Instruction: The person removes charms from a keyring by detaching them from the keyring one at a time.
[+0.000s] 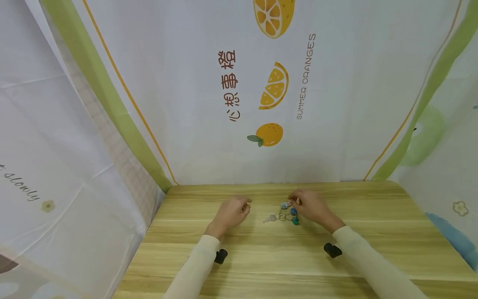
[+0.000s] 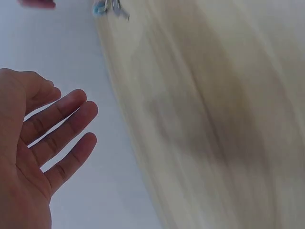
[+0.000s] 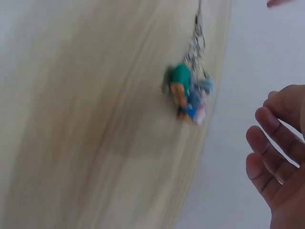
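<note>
A keychain (image 1: 282,216) lies on the wooden table, with several small figure charms fanned out on its right. Among them are a green figure (image 3: 180,75) with orange below, a blue figure (image 1: 293,211), and a light-blue and pink one (image 1: 285,205). A silver chain (image 3: 196,43) with a clasp runs off the other side. My right hand (image 1: 311,205) hovers beside the charms, fingers loosely bent with nothing between them in the right wrist view. To the left of the keychain, my left hand (image 1: 232,211) is held over the table, fingers apart and relaxed, holding nothing.
The wooden table (image 1: 261,261) ends at the back against a white cloth (image 1: 201,124) printed with oranges. More printed cloth hangs at the left and right sides. A black wrist-worn piece shows under each forearm, the left one (image 1: 221,256) and the right one (image 1: 332,250).
</note>
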Action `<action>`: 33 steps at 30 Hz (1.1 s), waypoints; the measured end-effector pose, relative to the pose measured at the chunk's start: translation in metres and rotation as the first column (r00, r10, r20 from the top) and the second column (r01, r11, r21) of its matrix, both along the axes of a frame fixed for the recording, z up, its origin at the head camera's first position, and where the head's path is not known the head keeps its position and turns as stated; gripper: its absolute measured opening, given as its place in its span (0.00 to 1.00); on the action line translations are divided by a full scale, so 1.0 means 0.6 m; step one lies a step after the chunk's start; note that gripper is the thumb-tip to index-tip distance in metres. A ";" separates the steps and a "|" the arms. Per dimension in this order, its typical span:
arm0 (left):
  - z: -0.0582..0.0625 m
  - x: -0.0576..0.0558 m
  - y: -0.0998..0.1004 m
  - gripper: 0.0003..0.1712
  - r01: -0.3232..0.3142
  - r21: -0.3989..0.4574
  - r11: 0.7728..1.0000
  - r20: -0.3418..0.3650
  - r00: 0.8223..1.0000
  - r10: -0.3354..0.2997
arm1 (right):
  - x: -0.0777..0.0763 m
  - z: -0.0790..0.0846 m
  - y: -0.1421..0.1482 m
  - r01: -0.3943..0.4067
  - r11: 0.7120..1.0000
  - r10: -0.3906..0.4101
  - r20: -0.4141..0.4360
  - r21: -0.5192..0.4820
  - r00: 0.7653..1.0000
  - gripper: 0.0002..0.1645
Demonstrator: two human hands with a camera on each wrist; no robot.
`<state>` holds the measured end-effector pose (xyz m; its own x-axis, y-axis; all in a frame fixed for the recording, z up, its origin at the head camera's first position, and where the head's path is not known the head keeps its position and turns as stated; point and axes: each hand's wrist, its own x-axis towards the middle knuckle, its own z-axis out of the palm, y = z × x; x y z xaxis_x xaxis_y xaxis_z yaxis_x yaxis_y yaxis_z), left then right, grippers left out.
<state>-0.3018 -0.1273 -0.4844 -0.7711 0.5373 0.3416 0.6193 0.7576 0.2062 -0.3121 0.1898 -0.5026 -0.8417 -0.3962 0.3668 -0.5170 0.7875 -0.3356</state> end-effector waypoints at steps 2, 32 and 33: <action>-0.005 0.003 0.015 0.13 0.016 -0.005 1.000 0.006 1.000 -0.016 | 0.002 -0.006 -0.011 -0.018 1.000 0.018 -0.016 0.011 1.000 0.06; -0.068 0.010 0.135 0.08 0.024 -0.170 0.985 -0.043 0.999 -0.032 | 0.008 -0.056 -0.052 -0.022 0.998 0.023 -0.013 0.060 1.000 0.05; -0.068 0.009 0.137 0.08 0.020 -0.177 0.984 -0.043 0.999 -0.028 | 0.008 -0.056 -0.052 -0.023 0.998 0.023 -0.012 0.062 1.000 0.05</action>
<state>-0.2961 -0.0453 -0.5253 -0.7430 0.6106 0.2741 0.6437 0.7641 0.0423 -0.3070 0.1585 -0.5359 -0.8275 -0.4377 0.3517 -0.5391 0.7945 -0.2795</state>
